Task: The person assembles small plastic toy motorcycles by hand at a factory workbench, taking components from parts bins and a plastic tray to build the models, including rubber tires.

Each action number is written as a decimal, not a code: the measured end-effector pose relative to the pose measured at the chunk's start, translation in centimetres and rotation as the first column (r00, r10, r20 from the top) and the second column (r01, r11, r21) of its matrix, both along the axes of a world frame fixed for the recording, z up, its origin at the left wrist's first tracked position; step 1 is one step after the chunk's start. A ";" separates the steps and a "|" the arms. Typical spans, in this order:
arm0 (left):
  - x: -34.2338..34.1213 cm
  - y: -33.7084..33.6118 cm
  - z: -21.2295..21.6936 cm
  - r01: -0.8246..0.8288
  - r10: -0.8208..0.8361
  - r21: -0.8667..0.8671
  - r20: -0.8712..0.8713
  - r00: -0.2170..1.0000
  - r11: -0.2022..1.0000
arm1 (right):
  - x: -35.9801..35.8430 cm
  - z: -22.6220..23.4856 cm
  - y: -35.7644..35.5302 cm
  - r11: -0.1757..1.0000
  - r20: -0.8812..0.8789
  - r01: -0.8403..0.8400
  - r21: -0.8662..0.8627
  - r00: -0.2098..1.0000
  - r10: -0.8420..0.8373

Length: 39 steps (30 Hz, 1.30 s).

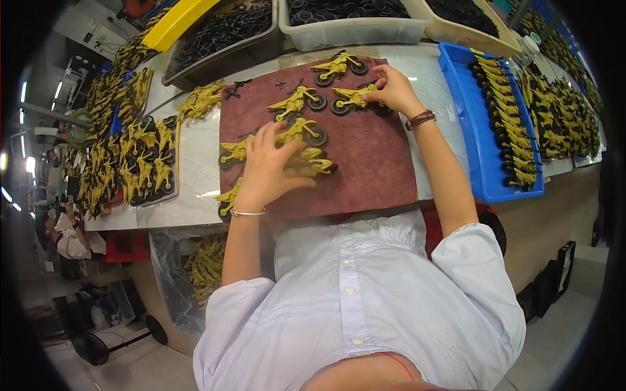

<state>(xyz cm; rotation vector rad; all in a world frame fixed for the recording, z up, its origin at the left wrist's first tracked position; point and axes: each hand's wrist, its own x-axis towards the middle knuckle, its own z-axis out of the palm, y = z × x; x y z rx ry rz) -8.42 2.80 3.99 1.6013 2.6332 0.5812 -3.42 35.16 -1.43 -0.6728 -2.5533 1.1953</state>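
Several yellow toy motorcycles with black wheels lie on a dark red mat in front of me. My right hand (396, 92) has its thumb and fingers closed on one end of a toy motorcycle (352, 98) near the mat's far right. Over the mat's left part is my left hand (268, 166), its fingers spread. Beside its thumb and forefinger lies a yellow toy body (314, 163), slightly blurred. Another toy motorcycle (293, 101) rests just beyond that hand, and one more (338, 67) sits at the far edge. My left hand partly hides the motorcycles under it.
Small black parts (236, 88) lie at the far left of the red mat (375, 169). A blue tray (471, 140) of yellow toys stands right. Bins of black parts, including a white one (358, 32), line the back. Loose yellow bodies (201, 101) and a filled tray (147, 159) are left.
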 end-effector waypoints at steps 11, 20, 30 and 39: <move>-2.3 1.9 -0.1 -0.101 0.136 -0.182 0.193 0.972 0.978 | 3.3 1.7 -1.5 0.995 -0.235 -0.102 0.003 0.967 0.099; -2.3 3.2 1.0 -0.043 0.071 -0.081 0.378 0.923 0.996 | 19.3 8.9 1.3 0.933 -0.525 0.309 0.183 0.833 -0.172; -3.2 8.4 2.0 0.069 0.035 -0.127 0.676 0.736 0.990 | 30.2 7.9 7.4 0.842 -0.528 0.531 -0.098 0.689 -0.496; 0.5 36.3 8.6 0.298 -0.306 0.070 0.159 0.939 0.952 | 29.6 4.7 1.5 0.763 -0.650 0.624 -0.170 0.511 -0.562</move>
